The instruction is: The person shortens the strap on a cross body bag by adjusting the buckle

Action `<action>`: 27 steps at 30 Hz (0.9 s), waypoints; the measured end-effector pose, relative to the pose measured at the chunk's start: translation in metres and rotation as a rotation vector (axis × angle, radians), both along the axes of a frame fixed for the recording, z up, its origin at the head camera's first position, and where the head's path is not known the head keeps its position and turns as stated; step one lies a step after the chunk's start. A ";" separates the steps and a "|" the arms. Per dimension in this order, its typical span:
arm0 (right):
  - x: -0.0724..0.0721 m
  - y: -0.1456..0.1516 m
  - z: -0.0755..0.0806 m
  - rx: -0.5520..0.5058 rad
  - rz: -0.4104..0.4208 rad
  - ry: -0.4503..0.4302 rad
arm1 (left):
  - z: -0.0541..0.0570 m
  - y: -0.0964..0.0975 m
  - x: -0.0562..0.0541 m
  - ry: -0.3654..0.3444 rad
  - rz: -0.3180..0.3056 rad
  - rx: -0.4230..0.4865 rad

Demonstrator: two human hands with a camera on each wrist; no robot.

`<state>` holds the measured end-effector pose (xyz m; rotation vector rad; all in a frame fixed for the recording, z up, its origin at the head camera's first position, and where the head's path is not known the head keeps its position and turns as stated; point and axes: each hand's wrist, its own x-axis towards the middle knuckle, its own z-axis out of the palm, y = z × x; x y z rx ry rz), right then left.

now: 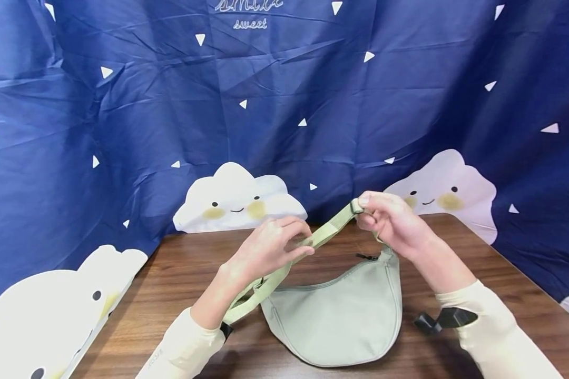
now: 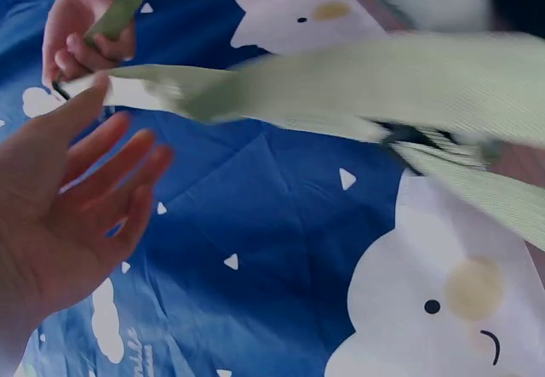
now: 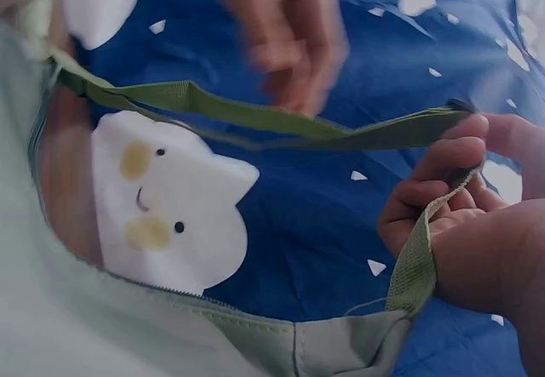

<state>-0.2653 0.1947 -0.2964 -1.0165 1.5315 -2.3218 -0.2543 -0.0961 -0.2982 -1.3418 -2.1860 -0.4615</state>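
Observation:
A pale grey-green crescent shoulder bag stands on the table, its zipper edge up and its light green strap lifted above it. My right hand pinches the strap by a dark slider buckle. In the right wrist view, the strap runs from that hand down to the bag's corner. My left hand is beside the strap's middle, fingers loosely bent. The left wrist view shows the left hand with fingers spread and thumb near the strap; whether it touches cannot be told.
The brown wooden table lies under the bag. Behind it hangs a blue cloth with white triangles and smiling clouds. A dark zipper pull sits at the bag's upper right. Each wrist wears a dark camera strap.

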 end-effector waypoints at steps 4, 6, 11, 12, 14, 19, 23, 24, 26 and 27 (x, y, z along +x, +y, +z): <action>0.008 -0.019 -0.005 0.226 -0.128 0.048 | 0.000 0.006 0.004 0.064 -0.014 0.146; 0.010 -0.028 -0.008 0.307 -0.147 0.082 | 0.000 0.010 0.008 0.066 -0.035 0.212; 0.013 -0.041 -0.016 0.376 -0.140 0.161 | -0.001 0.016 0.015 0.006 -0.114 0.316; 0.013 -0.041 -0.017 0.383 -0.133 0.169 | -0.001 0.016 0.015 -0.020 -0.134 0.332; 0.013 -0.041 -0.018 0.403 -0.116 0.180 | -0.001 0.017 0.014 -0.059 -0.165 0.350; 0.007 -0.031 -0.019 0.450 -0.032 0.161 | -0.003 0.018 0.012 -0.072 -0.154 0.340; 0.000 -0.019 -0.019 0.433 0.020 0.115 | -0.002 0.016 0.012 -0.048 -0.125 0.339; -0.001 -0.018 -0.019 0.430 0.023 0.108 | -0.002 0.016 0.012 -0.044 -0.122 0.338; -0.002 -0.017 -0.018 0.442 0.011 0.121 | -0.001 0.014 0.012 -0.038 -0.119 0.340; -0.002 -0.018 -0.018 0.447 0.003 0.126 | 0.000 0.014 0.012 -0.039 -0.119 0.341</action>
